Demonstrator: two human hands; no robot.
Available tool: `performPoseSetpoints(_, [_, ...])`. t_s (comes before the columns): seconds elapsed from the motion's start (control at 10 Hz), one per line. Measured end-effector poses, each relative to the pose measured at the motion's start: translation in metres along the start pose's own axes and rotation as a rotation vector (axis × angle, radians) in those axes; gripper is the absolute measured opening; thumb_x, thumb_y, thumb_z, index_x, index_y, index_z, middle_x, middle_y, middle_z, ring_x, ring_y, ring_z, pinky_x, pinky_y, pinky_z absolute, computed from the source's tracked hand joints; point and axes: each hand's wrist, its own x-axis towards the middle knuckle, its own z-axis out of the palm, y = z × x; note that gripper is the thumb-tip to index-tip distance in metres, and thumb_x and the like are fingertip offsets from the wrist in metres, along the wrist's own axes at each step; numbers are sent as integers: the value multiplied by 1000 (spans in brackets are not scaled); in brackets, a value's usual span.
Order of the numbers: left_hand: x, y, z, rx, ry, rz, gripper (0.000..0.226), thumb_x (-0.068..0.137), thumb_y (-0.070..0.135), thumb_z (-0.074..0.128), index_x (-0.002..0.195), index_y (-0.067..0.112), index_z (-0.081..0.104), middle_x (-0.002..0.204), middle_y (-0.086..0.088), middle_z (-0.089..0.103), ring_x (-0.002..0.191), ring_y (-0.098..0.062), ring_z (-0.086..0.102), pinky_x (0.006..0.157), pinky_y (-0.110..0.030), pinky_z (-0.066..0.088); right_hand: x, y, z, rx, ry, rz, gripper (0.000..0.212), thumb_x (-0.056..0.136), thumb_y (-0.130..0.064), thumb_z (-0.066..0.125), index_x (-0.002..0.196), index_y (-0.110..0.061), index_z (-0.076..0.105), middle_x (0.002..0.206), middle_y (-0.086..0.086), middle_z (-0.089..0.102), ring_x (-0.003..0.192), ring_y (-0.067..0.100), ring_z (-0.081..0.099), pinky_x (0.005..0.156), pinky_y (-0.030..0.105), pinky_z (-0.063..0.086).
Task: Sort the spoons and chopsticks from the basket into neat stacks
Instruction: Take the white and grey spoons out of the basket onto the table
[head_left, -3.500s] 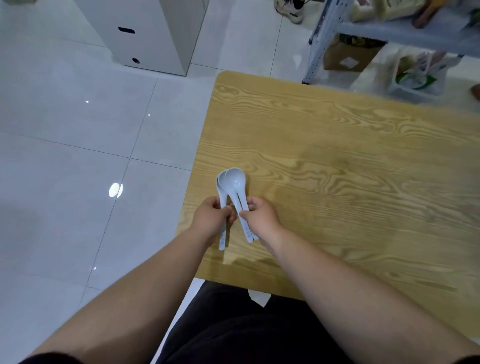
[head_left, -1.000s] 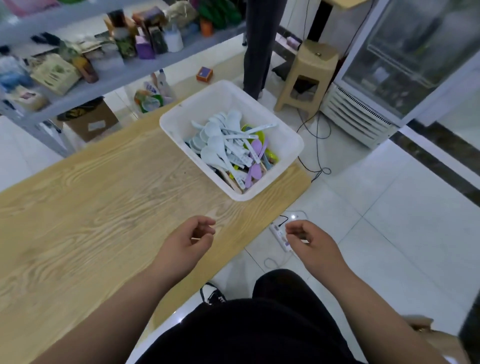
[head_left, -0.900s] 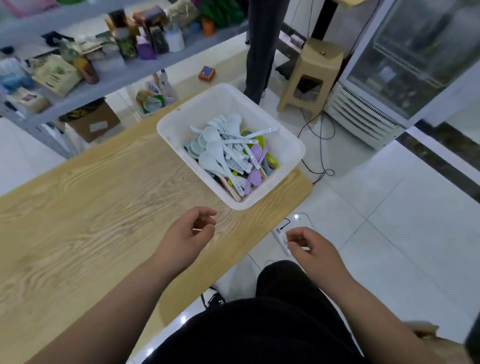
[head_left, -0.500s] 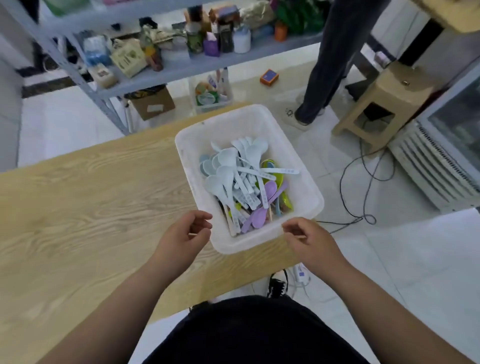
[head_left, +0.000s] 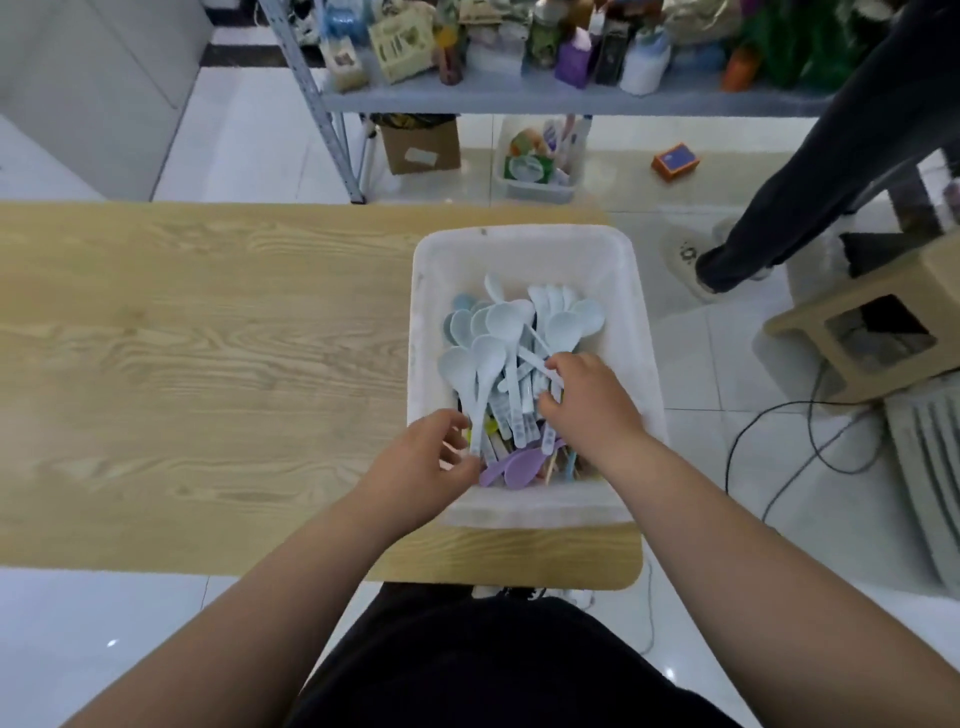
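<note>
Two hands, one basket, all from the head view looking down. Shows the white basket (head_left: 524, 249) at the right end of the table (head_left: 208, 338), hard against the right edge and perhaps slightly past it, with a strip of wood between it and the near edge. Holds a crossed heap of pale spoons (head_left: 498, 332), plus a purple spoon (head_left: 511, 470) and thin chopsticks (head_left: 551, 465) low against the near wall. Puts the left hand (head_left: 426, 462) at the basket's near left corner, fingers curled against the handle ends of the pale spoons; cannot tell whether pinching one or only touching. Puts the right hand (head_left: 587, 400) over the middle of the heap, fingers bent down onto crossed handles, grasp equally unclear. Shows no sorted stack on the visible stretch of table. Risks, by judgement: dragging neighbouring spoons along when pulling one handle from the tangle, then spilling them over the rim and off the right edge to the floor. Risks also nudging the whole basket further over that edge with a sideways tug from either hand. Risks lifting nested spoons as a clump and dropping part of it midway. Risks snagging or flicking out the buried chopsticks while raking through the heap above.
</note>
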Motion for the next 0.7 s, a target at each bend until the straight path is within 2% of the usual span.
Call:
performPoseSetpoints(0.1, [41, 11, 5, 247, -44, -56, 51, 92, 31, 63, 137, 16, 44, 124, -3, 57, 106, -19, 62, 84, -32, 49, 15, -4, 5, -90, -24, 38, 41, 94, -33, 60, 129, -14, 52, 125, 10, 51, 114, 29, 52, 84, 38, 47])
performPoseSetpoints(0.2, [73, 16, 19, 407, -40, -120, 38, 96, 21, 56, 128, 4, 43, 121, -14, 58, 103, -29, 60, 72, -33, 44, 23, -8, 14, -203, -20, 4, 47, 94, -44, 61, 127, -11, 53, 123, 11, 50, 114, 31, 49, 89, 39, 46])
performPoseSetpoints(0.3, [79, 29, 23, 260, -76, -252, 20, 98, 12, 49, 116, 7, 56, 105, -6, 61, 81, -19, 54, 51, -28, 26, 25, -16, 25, -326, 3, -56, 59, 89, -56, 63, 126, -11, 53, 123, 11, 48, 115, 31, 44, 95, 37, 42])
performPoseSetpoints(0.4, [89, 20, 28, 483, -105, -210, 21, 97, 7, 46, 114, 12, 59, 103, -4, 64, 88, -21, 55, 54, -29, 25, 27, -19, 35, -400, 8, -62, 66, 86, -59, 65, 127, -11, 48, 127, 10, 48, 117, 31, 43, 97, 36, 38])
performPoseSetpoints(0.5, [101, 16, 34, 234, 122, -259, 29, 100, 10, 43, 129, 6, 41, 109, -17, 63, 92, -34, 61, 60, -32, 38, 30, -20, 41, -370, 2, -48, 58, 89, -47, 65, 129, -11, 45, 131, 11, 45, 120, 32, 42, 93, 37, 42])
performPoseSetpoints(0.6, [105, 13, 38, 277, 67, -260, 29, 100, 7, 41, 127, -2, 38, 112, -20, 62, 102, -38, 63, 74, -36, 42, 32, -20, 43, -337, -9, -26, 44, 94, -34, 62, 128, -11, 44, 131, 12, 42, 120, 32, 42, 88, 39, 44])
performPoseSetpoints(0.7, [110, 12, 41, 271, 65, -271, 46, 97, 3, 48, 137, -5, 28, 117, -19, 60, 101, -33, 64, 71, -32, 42, 33, -20, 44, -304, -4, 17, 36, 95, -26, 59, 125, -11, 45, 127, 12, 41, 116, 32, 44, 79, 38, 44])
